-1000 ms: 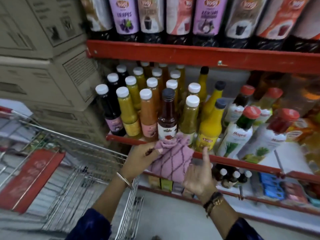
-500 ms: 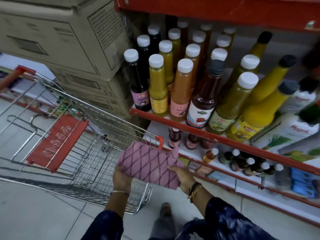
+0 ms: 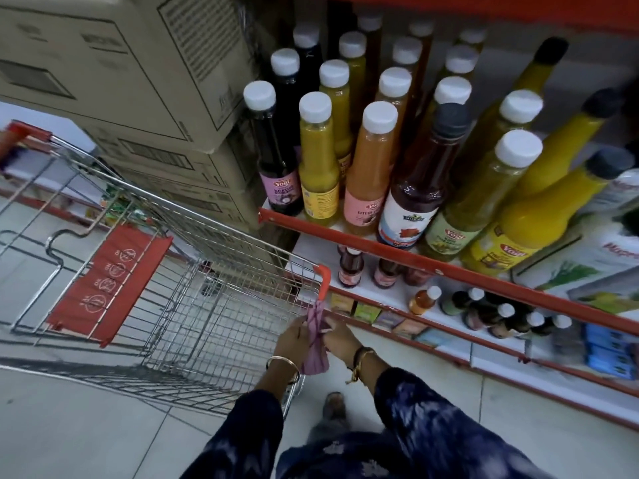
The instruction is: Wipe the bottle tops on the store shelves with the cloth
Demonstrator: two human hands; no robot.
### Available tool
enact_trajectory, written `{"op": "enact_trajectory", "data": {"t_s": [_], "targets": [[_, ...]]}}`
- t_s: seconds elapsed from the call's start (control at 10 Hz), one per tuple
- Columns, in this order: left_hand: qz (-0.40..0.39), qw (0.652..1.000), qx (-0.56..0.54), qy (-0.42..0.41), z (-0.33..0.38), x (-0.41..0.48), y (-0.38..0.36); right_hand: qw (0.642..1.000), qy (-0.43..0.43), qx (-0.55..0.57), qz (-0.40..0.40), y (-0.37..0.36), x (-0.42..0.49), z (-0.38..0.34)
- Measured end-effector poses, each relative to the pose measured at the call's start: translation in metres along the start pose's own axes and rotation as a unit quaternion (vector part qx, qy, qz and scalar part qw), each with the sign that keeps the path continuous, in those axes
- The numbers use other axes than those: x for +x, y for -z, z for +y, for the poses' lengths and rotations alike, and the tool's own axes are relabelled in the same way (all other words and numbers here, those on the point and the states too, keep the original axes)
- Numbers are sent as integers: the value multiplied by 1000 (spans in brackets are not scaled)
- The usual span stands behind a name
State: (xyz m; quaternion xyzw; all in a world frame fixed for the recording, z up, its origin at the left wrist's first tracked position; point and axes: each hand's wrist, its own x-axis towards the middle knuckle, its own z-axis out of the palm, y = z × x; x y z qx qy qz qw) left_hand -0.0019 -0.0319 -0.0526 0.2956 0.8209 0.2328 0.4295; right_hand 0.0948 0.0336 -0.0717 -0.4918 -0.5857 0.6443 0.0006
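Note:
A pink cloth (image 3: 315, 340) with a dark diamond pattern hangs folded into a narrow strip between my two hands. My left hand (image 3: 292, 340) grips its left side and my right hand (image 3: 340, 337) pinches its right side, both low in front of me beside the cart's corner. Well above them, on a red-edged shelf (image 3: 432, 267), stand several juice and syrup bottles (image 3: 370, 167) with white caps (image 3: 380, 115) and a few dark caps (image 3: 449, 119). The cloth touches no bottle.
A wire shopping cart (image 3: 193, 305) with a red seat flap stands at my left, against stacked cardboard boxes (image 3: 138, 81). A lower shelf (image 3: 484, 344) holds small bottles (image 3: 501, 314) and packets. My shoe (image 3: 333, 406) rests on the tiled floor.
The cloth was bunched near the shelf bottles, then spread flat below them, and is now folded narrow between both hands. My view has tilted further down and left.

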Motion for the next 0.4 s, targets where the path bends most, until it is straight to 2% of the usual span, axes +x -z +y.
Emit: {"op": "enact_trajectory", "data": {"t_s": [0.1,0.2,0.3,0.4], "targets": [[8,991,125,-37,13,3,10,996,23,-78,27,24,-9,-9],[68,966,203,-145,30,0,15,973,103,-161,132,45,-25,-15],[125,921,150,-339,98,-15,18,901,285,-188,267,88,-59,-59],[118,890,102,-428,150,-30,22,845,397,-158,321,111,-92,-100]]}}
